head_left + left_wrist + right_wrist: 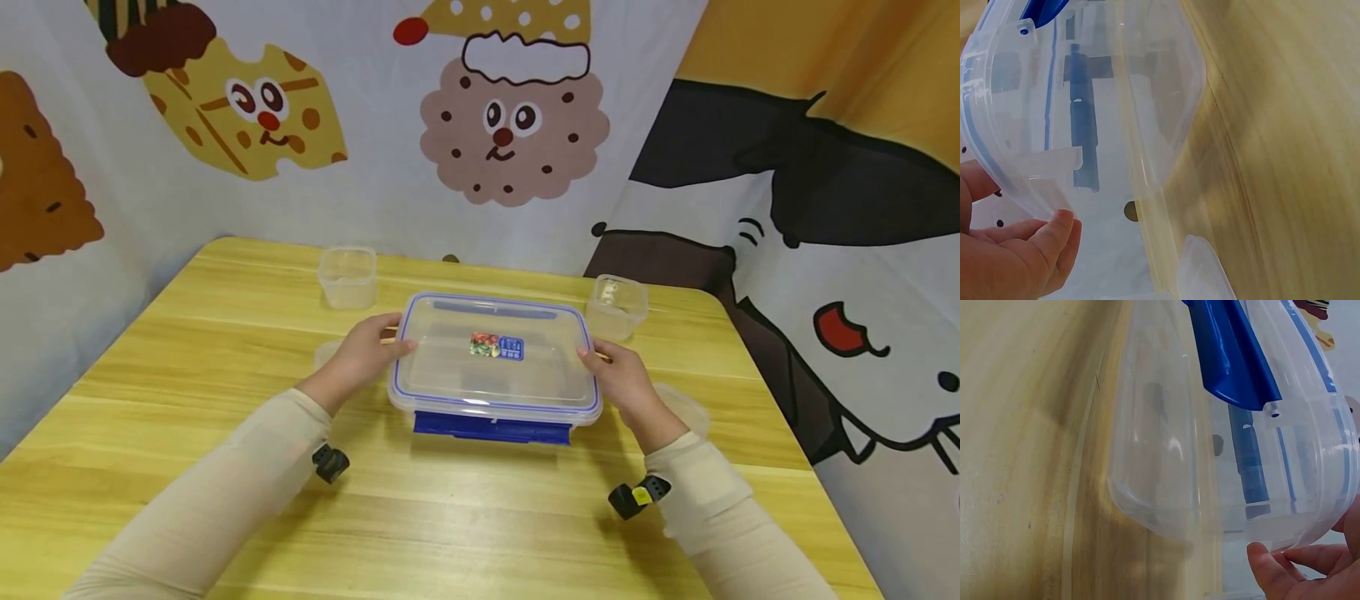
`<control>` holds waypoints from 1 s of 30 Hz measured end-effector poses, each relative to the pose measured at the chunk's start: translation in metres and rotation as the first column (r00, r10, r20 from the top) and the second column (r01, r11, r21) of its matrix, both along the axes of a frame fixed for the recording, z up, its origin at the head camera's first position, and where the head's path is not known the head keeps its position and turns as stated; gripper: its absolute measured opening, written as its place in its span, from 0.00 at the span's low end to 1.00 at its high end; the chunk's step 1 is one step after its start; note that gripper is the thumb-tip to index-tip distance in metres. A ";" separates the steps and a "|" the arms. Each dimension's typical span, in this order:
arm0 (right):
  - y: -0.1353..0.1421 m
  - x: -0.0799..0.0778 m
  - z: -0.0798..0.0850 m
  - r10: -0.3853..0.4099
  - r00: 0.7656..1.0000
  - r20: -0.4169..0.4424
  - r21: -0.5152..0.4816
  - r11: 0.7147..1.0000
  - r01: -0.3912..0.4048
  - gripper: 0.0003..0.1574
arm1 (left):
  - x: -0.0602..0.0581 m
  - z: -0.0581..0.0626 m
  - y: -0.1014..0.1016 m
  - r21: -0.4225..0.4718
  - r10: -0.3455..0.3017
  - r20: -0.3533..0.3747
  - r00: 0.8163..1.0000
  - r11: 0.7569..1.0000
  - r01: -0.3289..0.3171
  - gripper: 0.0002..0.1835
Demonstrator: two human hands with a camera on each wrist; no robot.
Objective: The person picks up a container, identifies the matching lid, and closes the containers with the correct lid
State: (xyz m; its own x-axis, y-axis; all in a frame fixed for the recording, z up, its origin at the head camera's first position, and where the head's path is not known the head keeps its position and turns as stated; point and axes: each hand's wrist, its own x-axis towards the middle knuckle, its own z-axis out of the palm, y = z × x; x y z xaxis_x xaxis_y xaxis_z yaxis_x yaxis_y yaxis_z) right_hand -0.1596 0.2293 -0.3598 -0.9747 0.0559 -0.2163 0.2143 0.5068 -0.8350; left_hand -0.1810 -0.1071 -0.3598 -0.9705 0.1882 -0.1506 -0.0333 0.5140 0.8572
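Note:
A clear rectangular food container (495,383) with a blue-lined lid is held at its two short sides. My left hand (367,354) grips the left rim, thumb on top of the lid and fingers below the rim. On the opposite side my right hand (618,375) grips the rim the same way. The blue front latch (491,427) sticks outward, unfastened, as the right wrist view also shows with its blue flap (1229,356). A second blue latch is seen through the clear wall at the back. Whether the base touches the table cannot be told.
A small clear tub (348,279) stands at the back left of the wooden table (465,517), another small tub (617,312) at the back right. Translucent lids lie beside each forearm, the right lid (686,408) partly hidden. Printed cloth (375,200) hangs behind the table.

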 end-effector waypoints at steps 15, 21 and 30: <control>0.000 0.000 0.000 0.022 0.998 -0.052 0.074 0.997 -0.018 0.37 | 0.006 -0.001 -0.002 -0.043 -0.012 -0.015 1.000 0.999 0.011 0.35; 0.001 0.003 0.000 0.037 0.992 -0.123 0.102 0.994 -0.024 0.38 | 0.015 0.001 -0.002 -0.107 -0.040 -0.126 0.991 0.994 0.027 0.34; -0.001 0.015 -0.001 0.118 0.962 -0.248 0.194 0.979 -0.070 0.37 | 0.031 0.007 -0.001 -0.219 -0.111 -0.318 0.941 0.975 0.040 0.31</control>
State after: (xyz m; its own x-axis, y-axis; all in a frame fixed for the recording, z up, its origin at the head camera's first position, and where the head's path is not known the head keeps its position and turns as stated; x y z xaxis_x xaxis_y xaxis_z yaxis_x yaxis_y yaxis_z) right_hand -0.1451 0.2286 -0.3609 -0.9986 -0.0235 0.0471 -0.0509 0.6623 -0.7475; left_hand -0.1501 -0.1078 -0.3524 -0.9565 0.2618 0.1287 0.2762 0.6708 0.6883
